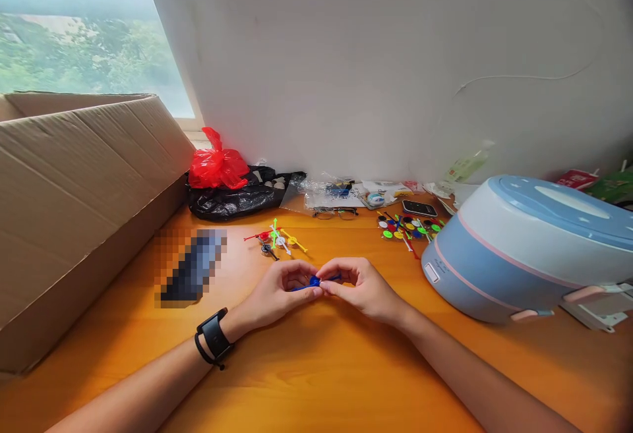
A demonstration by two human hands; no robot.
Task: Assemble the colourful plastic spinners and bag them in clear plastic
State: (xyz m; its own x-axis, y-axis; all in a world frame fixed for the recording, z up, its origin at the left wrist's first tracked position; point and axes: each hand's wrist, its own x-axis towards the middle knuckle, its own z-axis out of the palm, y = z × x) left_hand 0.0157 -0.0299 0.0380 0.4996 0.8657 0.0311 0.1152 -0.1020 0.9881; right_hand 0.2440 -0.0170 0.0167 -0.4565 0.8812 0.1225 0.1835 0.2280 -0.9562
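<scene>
Blue plastic piece (315, 281) sat between the hands over the orange-brown table (316, 380); from my remote head view, I had it pinched by both the left hand (281, 291) and the right hand (363, 291), thumbs and fingertips nearly together. Beyond them I saw a loose coloured cluster (280, 240) and, near the blue-and-white appliance (499, 255), a denser coloured pile (418, 230).

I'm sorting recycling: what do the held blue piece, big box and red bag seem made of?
Blue piece: probably plastic, by its even, saturated colour; partly hidden, so finish is unclear. Big box: matte, likely cardboard, by its brown creased walls. Red bag: glossy, likely plastic film, by its crinkles and highlights.
</scene>
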